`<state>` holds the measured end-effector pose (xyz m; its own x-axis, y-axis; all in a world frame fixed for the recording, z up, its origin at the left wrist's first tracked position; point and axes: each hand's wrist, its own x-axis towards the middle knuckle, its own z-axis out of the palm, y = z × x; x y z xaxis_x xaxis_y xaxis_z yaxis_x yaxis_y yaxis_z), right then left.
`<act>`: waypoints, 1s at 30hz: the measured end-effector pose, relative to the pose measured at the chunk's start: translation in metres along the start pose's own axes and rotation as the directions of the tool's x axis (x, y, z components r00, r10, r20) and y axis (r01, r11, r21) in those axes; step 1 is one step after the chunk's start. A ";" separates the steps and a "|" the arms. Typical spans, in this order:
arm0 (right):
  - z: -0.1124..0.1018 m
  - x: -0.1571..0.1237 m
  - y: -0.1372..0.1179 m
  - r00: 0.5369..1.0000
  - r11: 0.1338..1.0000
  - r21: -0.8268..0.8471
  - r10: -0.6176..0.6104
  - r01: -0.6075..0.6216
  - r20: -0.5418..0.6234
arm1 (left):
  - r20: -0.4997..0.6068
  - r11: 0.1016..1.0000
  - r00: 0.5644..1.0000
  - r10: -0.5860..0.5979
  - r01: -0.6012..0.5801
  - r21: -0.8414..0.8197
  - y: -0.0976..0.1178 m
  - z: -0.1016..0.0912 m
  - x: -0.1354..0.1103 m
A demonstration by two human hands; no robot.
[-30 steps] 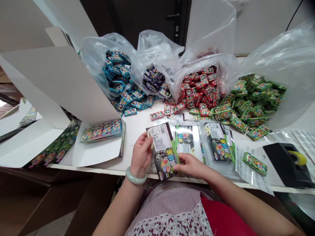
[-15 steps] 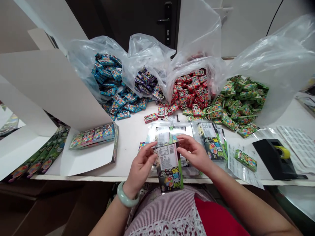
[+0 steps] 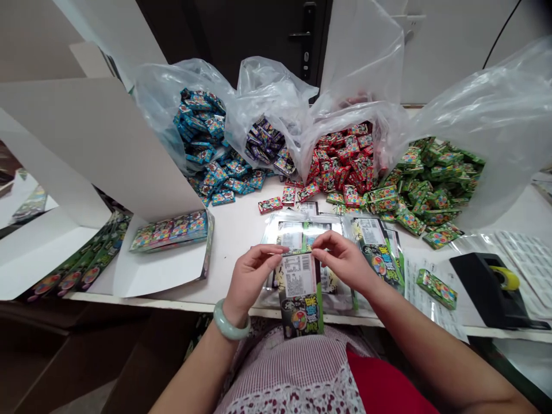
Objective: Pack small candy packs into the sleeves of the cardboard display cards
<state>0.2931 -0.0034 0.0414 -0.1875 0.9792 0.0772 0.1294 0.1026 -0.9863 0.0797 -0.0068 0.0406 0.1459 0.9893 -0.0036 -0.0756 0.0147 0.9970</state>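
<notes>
A flat black and green printed packet (image 3: 301, 290) with a white label and barcode hangs over the table's front edge. My left hand (image 3: 257, 275), below which sits a pale green bangle (image 3: 232, 322), pinches its top left edge. At its top right edge, my right hand (image 3: 344, 260) pinches with thumb and fingers. Clear plastic sleeves with printed cards (image 3: 288, 225) lie behind the packet, partly covered by it and by my hands. Beside my right hand, more printed packets (image 3: 379, 253) rest on the table.
Plastic bags spill small blue packs (image 3: 202, 129), purple packs (image 3: 264, 141), red packs (image 3: 342, 155) and green packs (image 3: 435, 172) along the back. An open white box (image 3: 164, 273) with packs stands left. A black tape dispenser (image 3: 483, 290) and a single green pack (image 3: 437, 288) are right.
Both hands have shifted to the packet's top edge, with fingertips closed in a pinch at its corners. The packet hangs straighter. The camera view has turned slightly left.
</notes>
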 end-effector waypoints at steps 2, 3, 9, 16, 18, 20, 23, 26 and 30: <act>0.002 0.001 0.001 0.999 0.996 0.081 0.038 -0.037 0.000 | -0.001 0.995 0.998 -0.059 0.059 -0.076 0.001 -0.001 0.001; 0.002 0.001 0.002 1.000 0.998 0.063 0.027 -0.027 0.007 | 0.001 0.993 0.997 -0.079 0.079 -0.084 0.001 -0.002 0.001; -0.001 -0.003 -0.004 0.986 0.982 -0.143 -0.107 0.125 0.132 | 0.023 0.999 0.999 0.038 -0.039 0.027 0.006 -0.002 -0.002; 0.004 0.012 -0.019 0.981 0.990 -0.083 0.124 -0.113 0.147 | -0.029 0.999 0.999 -0.038 0.038 0.009 0.012 0.006 0.006; 0.006 0.015 -0.021 0.972 0.987 -0.062 0.156 -0.147 0.178 | -0.013 0.999 0.999 -0.033 0.033 0.019 0.012 0.005 0.008; 0.006 0.017 -0.023 0.972 0.987 -0.095 0.142 -0.126 0.187 | 0.032 1.000 0.999 -0.008 0.007 0.026 0.012 0.003 0.009; 0.004 0.016 -0.025 0.977 0.979 -0.204 0.054 -0.010 0.207 | 0.124 0.996 0.991 0.052 -0.060 0.062 0.012 -0.005 0.008; 0.000 0.010 -0.025 0.967 0.957 -0.266 -0.051 0.119 0.249 | 0.210 0.982 0.971 0.117 -0.144 0.121 0.010 -0.015 0.004; -0.001 -0.004 -0.013 0.943 0.922 -0.271 -0.207 0.276 0.259 | 0.239 0.961 0.953 0.189 -0.229 0.156 -0.001 -0.022 -0.002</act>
<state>0.2932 -0.0082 0.0539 -0.4560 0.8573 0.2389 0.3310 0.4125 -0.8487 0.0580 -0.0058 0.0379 0.3605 0.9104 0.2031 0.0479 -0.2355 0.9707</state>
